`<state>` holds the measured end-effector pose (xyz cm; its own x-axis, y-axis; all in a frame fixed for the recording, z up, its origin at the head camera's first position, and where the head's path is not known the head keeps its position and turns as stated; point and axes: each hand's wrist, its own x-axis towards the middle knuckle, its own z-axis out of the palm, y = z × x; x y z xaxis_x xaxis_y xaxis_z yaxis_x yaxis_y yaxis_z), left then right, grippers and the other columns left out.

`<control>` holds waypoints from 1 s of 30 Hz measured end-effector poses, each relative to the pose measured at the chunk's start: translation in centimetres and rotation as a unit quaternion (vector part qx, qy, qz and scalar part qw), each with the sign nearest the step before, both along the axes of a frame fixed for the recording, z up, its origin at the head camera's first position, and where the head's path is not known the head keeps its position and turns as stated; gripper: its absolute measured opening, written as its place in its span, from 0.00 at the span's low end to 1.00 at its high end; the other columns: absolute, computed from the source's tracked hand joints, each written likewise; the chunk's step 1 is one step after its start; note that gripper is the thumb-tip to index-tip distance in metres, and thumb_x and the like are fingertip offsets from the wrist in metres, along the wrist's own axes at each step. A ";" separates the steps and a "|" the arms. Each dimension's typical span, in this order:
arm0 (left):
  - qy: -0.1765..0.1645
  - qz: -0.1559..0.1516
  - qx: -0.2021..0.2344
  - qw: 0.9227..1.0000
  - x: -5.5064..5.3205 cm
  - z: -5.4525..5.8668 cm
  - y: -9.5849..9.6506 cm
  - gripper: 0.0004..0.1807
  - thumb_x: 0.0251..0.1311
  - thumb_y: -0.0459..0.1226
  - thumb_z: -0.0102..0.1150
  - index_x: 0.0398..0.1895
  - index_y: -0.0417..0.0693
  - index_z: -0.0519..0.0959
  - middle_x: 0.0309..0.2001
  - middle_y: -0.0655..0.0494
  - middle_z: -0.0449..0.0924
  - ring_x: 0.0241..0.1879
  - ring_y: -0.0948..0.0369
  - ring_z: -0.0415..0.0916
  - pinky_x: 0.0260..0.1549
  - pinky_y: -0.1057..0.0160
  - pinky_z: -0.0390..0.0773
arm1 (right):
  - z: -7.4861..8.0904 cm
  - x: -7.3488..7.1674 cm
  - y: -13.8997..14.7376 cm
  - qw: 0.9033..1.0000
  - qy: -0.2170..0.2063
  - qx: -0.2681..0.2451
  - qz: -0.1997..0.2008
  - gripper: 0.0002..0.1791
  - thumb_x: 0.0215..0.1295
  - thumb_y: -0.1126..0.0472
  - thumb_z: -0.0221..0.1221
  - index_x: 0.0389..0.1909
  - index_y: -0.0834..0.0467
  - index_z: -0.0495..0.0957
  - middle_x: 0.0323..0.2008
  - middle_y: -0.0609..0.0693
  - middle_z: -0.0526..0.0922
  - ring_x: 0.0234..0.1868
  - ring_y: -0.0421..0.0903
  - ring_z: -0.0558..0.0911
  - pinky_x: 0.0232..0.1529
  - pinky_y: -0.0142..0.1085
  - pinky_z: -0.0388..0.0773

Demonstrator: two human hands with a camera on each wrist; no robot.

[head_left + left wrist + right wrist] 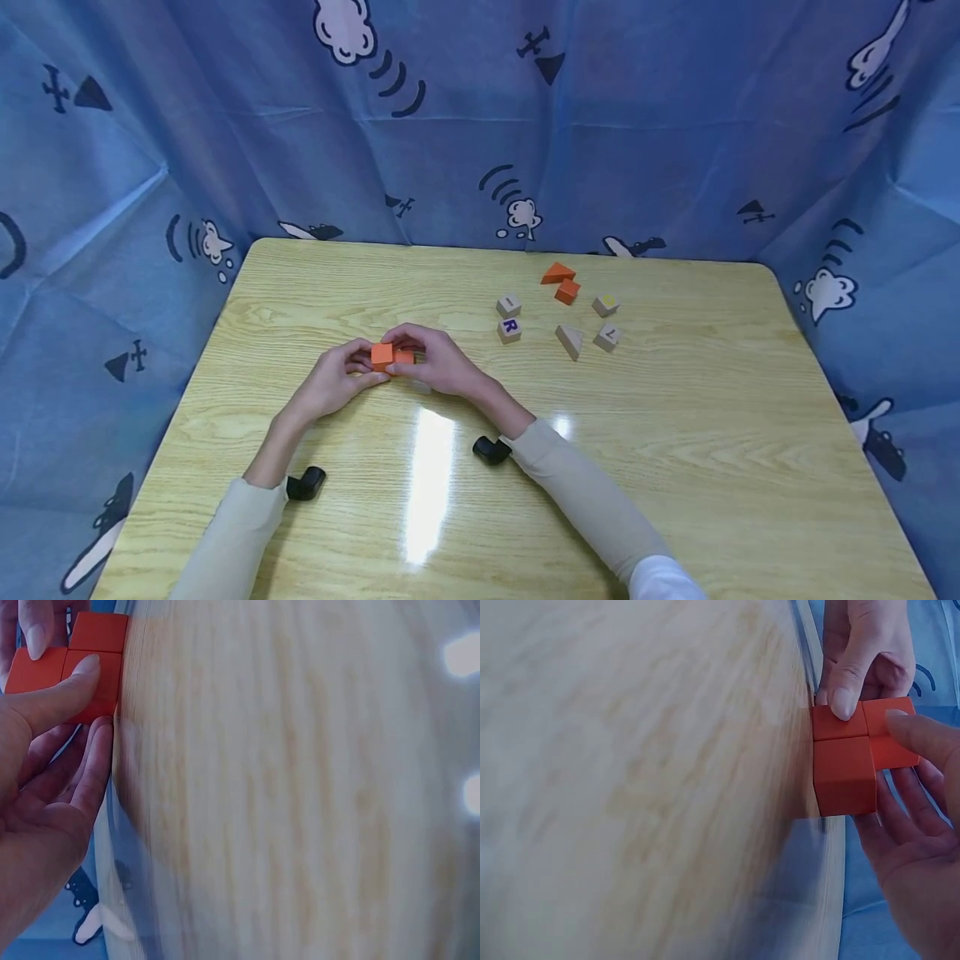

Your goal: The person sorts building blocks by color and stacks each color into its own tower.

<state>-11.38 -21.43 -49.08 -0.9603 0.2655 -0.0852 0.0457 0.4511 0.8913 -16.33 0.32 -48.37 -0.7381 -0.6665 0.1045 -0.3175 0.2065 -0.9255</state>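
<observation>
Three orange cubes form a small L-shaped stack on the table. Two lower cubes stand side by side, the right one (844,780) showing beyond the left one (105,686). On the left one sits the upper cube (382,356). My left hand (337,382) pinches the lower left cube, thumb on its near face and fingers behind. From the other side, my right hand (437,360) grips the upper cube, its thumb pressing the near face and its fingers reaching round the back. Parts of the cubes are hidden behind the thumbs.
Right of the hands lie pale wooden cubes with letters, among them an R cube (509,331), and a pale triangular block (570,342). Farther back are an orange triangle (558,273) and a loose orange cube (567,291). A blue patterned curtain (450,125) borders the table.
</observation>
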 end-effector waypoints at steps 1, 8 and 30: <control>-0.001 0.001 0.001 1.000 0.0 0.0 0.0 0.18 0.63 0.31 0.70 0.55 0.39 0.78 0.49 0.43 0.81 0.45 0.53 0.82 0.45 0.64 0.83 | 0.0 0.0 0.0 1.000 0.002 0.003 0.001 0.20 0.67 0.68 0.68 0.58 0.60 0.78 0.52 0.51 0.84 0.55 0.43 0.82 0.59 0.33 0.77; -0.002 0.001 0.008 1.000 -0.1 0.1 -0.2 0.21 0.63 0.34 0.71 0.57 0.38 0.78 0.50 0.42 0.81 0.46 0.52 0.82 0.47 0.64 0.83 | 0.1 -0.1 -0.2 1.000 0.004 -0.002 0.006 0.19 0.67 0.68 0.68 0.57 0.59 0.78 0.52 0.52 0.84 0.55 0.44 0.82 0.60 0.36 0.77; 0.018 0.002 0.023 1.000 -0.2 0.3 -0.1 0.17 0.61 0.32 0.73 0.51 0.37 0.80 0.49 0.41 0.82 0.46 0.49 0.84 0.45 0.67 0.84 | 1.1 -1.2 2.5 0.999 0.023 0.022 -0.017 0.22 0.74 0.55 0.63 0.61 0.65 0.77 0.54 0.57 0.83 0.55 0.45 0.81 0.64 0.40 0.76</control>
<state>-11.63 -21.54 -48.79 -0.9637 0.2640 -0.0389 0.0757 0.4104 0.9088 -17.50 2.79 -47.32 -0.7551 -0.6461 0.1109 -0.3525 0.2575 -0.8997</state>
